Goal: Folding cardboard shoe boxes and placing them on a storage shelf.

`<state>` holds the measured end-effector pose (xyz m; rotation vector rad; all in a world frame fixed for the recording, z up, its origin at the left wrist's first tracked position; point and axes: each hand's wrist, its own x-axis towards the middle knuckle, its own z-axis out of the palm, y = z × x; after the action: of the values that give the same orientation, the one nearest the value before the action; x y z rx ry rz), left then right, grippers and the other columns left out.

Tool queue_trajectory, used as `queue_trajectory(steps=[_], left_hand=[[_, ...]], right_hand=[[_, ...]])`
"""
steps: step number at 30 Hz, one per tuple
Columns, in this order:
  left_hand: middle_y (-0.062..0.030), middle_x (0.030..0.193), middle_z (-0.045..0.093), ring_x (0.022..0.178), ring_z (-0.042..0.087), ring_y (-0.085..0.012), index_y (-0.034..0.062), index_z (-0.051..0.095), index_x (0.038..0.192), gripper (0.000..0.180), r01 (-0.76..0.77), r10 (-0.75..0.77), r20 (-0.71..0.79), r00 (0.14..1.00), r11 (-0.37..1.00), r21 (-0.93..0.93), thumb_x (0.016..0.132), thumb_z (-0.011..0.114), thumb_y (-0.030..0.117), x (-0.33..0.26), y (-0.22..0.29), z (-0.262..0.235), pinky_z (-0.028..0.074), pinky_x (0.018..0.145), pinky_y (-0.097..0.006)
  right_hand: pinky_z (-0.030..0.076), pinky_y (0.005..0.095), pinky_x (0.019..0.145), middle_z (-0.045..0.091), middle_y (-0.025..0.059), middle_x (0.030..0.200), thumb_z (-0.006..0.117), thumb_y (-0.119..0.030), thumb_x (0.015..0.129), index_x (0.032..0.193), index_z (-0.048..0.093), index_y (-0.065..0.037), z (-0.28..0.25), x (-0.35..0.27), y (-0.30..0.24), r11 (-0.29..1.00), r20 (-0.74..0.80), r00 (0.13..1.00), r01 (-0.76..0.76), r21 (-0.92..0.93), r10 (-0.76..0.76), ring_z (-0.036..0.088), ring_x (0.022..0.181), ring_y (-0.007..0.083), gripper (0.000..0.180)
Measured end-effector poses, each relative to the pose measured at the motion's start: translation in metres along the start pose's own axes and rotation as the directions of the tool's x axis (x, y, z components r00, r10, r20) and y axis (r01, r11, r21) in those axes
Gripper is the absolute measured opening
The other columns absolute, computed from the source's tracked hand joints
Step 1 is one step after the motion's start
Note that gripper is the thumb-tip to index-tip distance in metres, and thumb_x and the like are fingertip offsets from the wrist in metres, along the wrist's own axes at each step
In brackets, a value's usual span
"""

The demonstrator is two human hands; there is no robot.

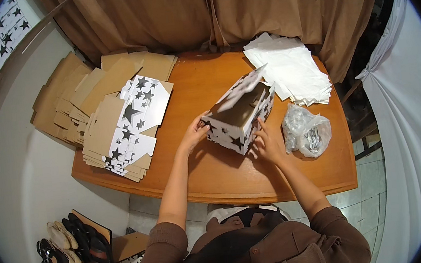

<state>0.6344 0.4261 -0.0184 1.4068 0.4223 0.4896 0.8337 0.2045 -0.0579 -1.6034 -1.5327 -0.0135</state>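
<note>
A white cardboard box with black stars (239, 114) stands on the wooden table (215, 172), its lid flap raised and its brown inside showing. My left hand (194, 134) grips the box's near left corner. On the near right side my right hand (265, 143) presses against the wall, fingers up along the edge. Both hands hold the box between them.
A pile of flat star-printed and brown box blanks (117, 118) covers the table's left end. White sheets (291, 69) lie at the back right, and a clear plastic bag (306, 131) sits right of the box. Shoes (72, 254) lie on the floor at lower left.
</note>
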Motion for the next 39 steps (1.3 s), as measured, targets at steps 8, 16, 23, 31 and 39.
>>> queue_trajectory(steps=[8,16,23,31,39], left_hand=[[-0.021,0.148,0.017,0.137,0.018,-0.0372,0.0134,0.035,0.14,0.076,-0.096,0.12,-0.014,0.993,0.848,0.522,0.074,0.071,0.025,-0.02,-0.042,0.012,0.025,0.108,-0.042],[-0.0201,0.149,0.011,0.137,0.011,-0.0411,0.0142,0.036,0.14,0.09,-0.06,0.145,-0.011,0.989,0.478,0.876,0.067,0.076,0.048,-0.029,-0.026,0.037,0.019,0.11,-0.051],[-0.0194,0.141,0.034,0.128,0.036,-0.0352,0.0096,0.046,0.131,0.062,-0.117,0.358,-0.095,0.929,0.527,0.842,0.08,0.068,0.037,-0.025,-0.028,0.039,0.032,0.104,-0.042],[-0.0207,0.098,0.061,0.091,0.059,-0.0378,0.0005,0.057,0.107,0.028,-0.169,0.433,-0.206,0.878,0.681,0.713,0.093,0.049,0.024,-0.009,-0.022,0.002,0.046,0.077,-0.041],[-0.0138,0.089,0.06,0.083,0.055,-0.0204,-0.0033,0.053,0.099,0.036,0.034,0.158,-0.357,0.921,0.879,0.476,0.098,0.041,0.031,-0.001,-0.039,-0.073,0.043,0.078,-0.031]], right_hand=[[0.036,0.0434,0.1,0.032,0.0253,0.139,0.054,0.006,0.075,0.126,0.047,-0.009,0.01,-0.02,-0.012,0.997,0.231,0.97,-0.08,-0.019,0.082,0.04,0.122,0.0427,0.054],[0.035,0.0436,0.101,0.041,0.0219,0.13,0.054,0.007,0.071,0.124,0.05,-0.008,-0.007,0.006,-0.016,0.989,0.093,0.993,-0.061,-0.131,0.074,0.039,0.123,0.04,0.056],[0.035,0.0434,0.104,0.045,0.0168,0.131,0.049,0.011,0.065,0.125,0.051,-0.007,-0.017,0.068,-0.035,0.972,0.134,0.982,0.154,-0.176,-0.131,0.039,0.126,0.0358,0.062],[0.04,0.0404,0.099,0.051,0.0161,0.126,0.047,0.011,0.066,0.118,0.055,-0.005,-0.014,0.123,-0.003,0.975,0.237,0.967,0.139,-0.171,-0.096,0.047,0.118,0.0336,0.055],[0.05,0.0396,0.078,0.067,0.0143,0.093,0.051,-0.01,0.08,0.101,0.067,-0.009,0.008,0.107,0.004,0.953,0.685,0.682,-0.058,-0.297,0.255,0.064,0.087,0.0308,0.027]])
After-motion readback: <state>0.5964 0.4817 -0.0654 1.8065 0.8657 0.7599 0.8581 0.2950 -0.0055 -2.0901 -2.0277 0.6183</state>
